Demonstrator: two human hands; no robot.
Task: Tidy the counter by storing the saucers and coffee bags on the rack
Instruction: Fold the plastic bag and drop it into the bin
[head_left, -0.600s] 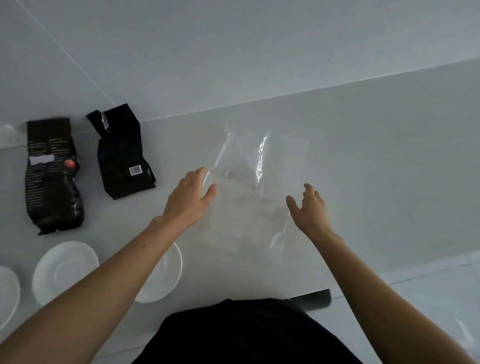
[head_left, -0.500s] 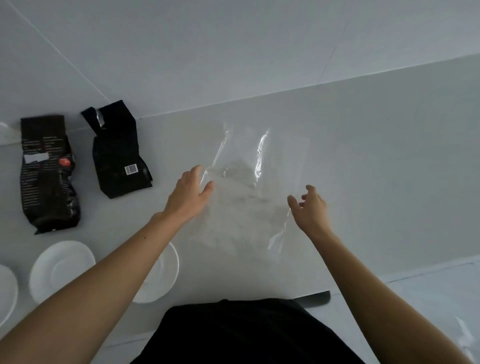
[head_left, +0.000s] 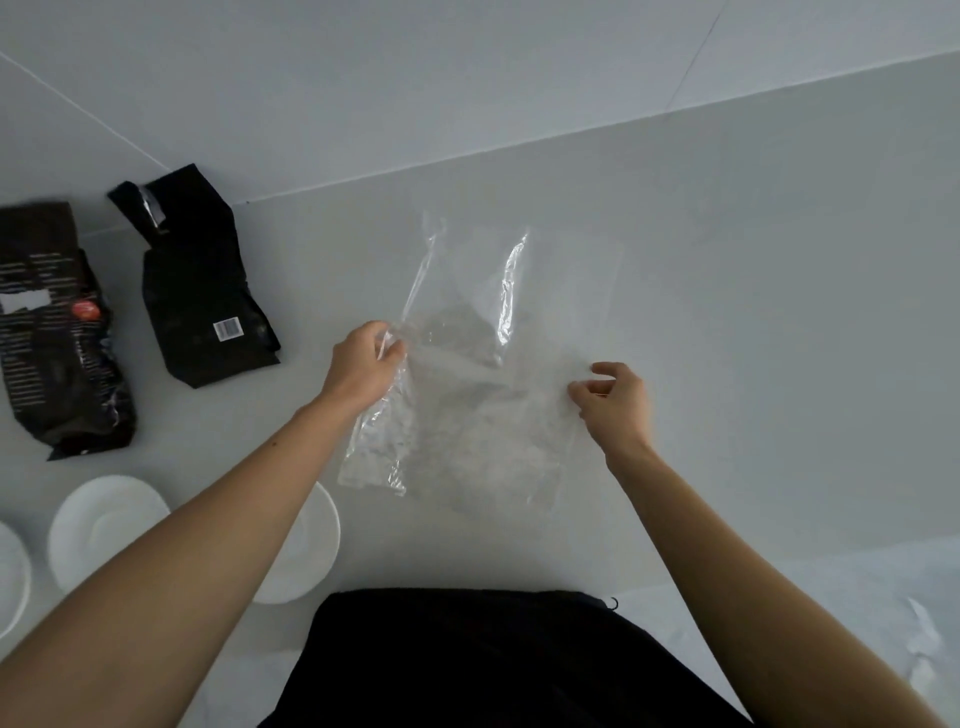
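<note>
Two black coffee bags lie flat at the left of the counter: one with a barcode label (head_left: 205, 291) and a larger one with a red dot (head_left: 54, 332). Three white saucers sit near the front left: one (head_left: 101, 525) in full view, one (head_left: 306, 545) half hidden under my left forearm, one (head_left: 10, 577) cut off by the frame's edge. A clear plastic bag (head_left: 483, 374) lies in the middle. My left hand (head_left: 363, 364) pinches its left edge. My right hand (head_left: 615, 402) curls its fingers at the bag's right edge. No rack is in view.
The grey counter (head_left: 753, 312) meets a pale wall (head_left: 467, 78) at the back. My black clothing (head_left: 467, 660) fills the bottom middle. A lighter surface (head_left: 857, 597) lies beyond the counter's front right edge.
Both hands went from spread open over the plastic bag to closing on its edges; the left now pinches the plastic. The view shifted slightly.
</note>
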